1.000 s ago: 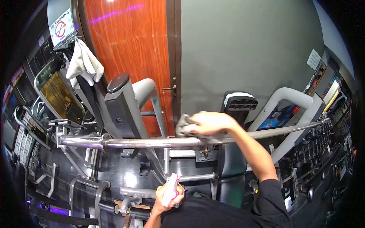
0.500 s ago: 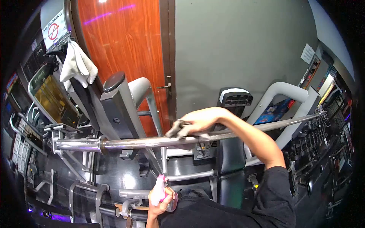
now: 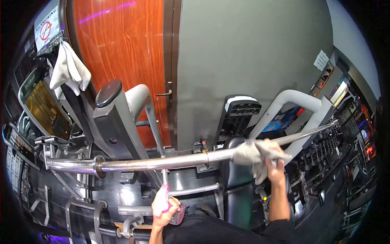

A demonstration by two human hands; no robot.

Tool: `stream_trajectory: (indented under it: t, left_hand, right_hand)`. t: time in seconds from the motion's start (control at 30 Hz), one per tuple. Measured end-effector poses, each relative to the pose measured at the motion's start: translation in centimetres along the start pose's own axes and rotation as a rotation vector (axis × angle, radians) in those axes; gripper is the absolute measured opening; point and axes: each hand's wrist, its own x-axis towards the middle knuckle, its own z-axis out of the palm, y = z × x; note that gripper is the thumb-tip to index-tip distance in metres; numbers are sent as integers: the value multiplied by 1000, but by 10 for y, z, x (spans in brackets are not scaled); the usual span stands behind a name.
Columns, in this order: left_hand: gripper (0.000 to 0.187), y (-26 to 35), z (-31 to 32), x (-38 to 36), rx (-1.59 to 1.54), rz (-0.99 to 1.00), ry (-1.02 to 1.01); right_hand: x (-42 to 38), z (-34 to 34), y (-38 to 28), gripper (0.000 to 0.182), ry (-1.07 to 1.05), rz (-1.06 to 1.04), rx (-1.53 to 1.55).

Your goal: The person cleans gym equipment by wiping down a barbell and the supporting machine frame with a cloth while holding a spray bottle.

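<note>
A long shiny barbell (image 3: 162, 163) runs across the view at chest height, with a collar (image 3: 98, 166) near its left end. My right hand (image 3: 277, 171) is closed around a crumpled pale grey cloth (image 3: 248, 154). The cloth lies against the bar, right of its middle, and covers that stretch. Below the bar, my left hand (image 3: 166, 211) is wrapped around a spray bottle (image 3: 178, 216) with a pink and white spray head. The bottle is apart from the bar, and part of it is hidden by my fingers.
Behind the bar stand a padded bench (image 3: 239, 199) and grey machine frames (image 3: 118, 122). White cloths (image 3: 71, 71) hang at the upper left beneath a no-smoking sign (image 3: 45, 29). A wooden door (image 3: 122, 53) is at the back, with dumbbell racks (image 3: 321, 156) on the right.
My right hand has moved right along the bar with the cloth, from near the middle. My left hand still holds the spray bottle. The view has shifted slightly.
</note>
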Motion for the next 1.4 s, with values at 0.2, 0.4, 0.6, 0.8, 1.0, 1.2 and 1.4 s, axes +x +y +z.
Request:
stream_trajectory:
  t: [0.2,0.4,0.6,0.8,1.0,1.2,1.4]
  left_hand:
    - [40,1,-8,-5,98,-11,53]
    - [35,-5,-9,-22,160,107,124]
    - [33,-13,10,-31,291,163,207]
    - [36,-19,38,-14,237,205,372]
    - [32,-14,47,-7,332,147,463]
    - [33,-17,42,-11,469,115,436]
    - [29,-31,60,-22,496,191,559]
  right_hand:
    - [-80,73,19,63,16,434,458]
    - [-109,146,98,42,7,1403,1507]
    - [-39,206,96,48,-19,1321,1604]
    - [29,243,90,51,-64,1142,1579]
    - [71,339,98,37,-205,-182,642]
    - [34,353,105,44,-152,-572,405]
    - [-88,322,167,50,-677,188,761]
